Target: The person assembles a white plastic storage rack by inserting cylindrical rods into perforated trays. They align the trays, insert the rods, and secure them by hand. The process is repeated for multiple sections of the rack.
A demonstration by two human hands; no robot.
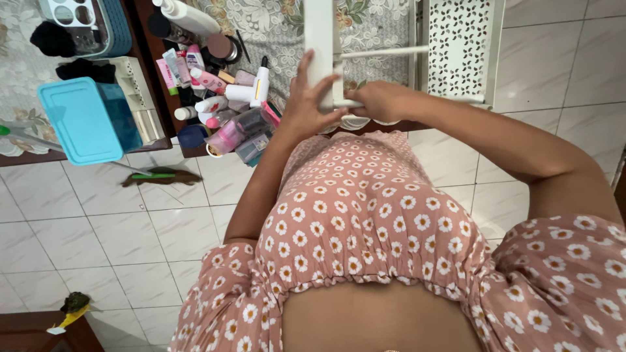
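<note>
Head view: nearest is the person's floral pink top (365,221), filling the lower frame and hiding the floor below the hands. Beyond it, the left hand (305,104) presses spread fingers against a white plastic rack (323,45), grip open; the right hand (381,101) has its grip closed around the rack's lower rod. Left of them lie cosmetic tubes and bottles (215,98), then a blue lidded box (85,120).
</note>
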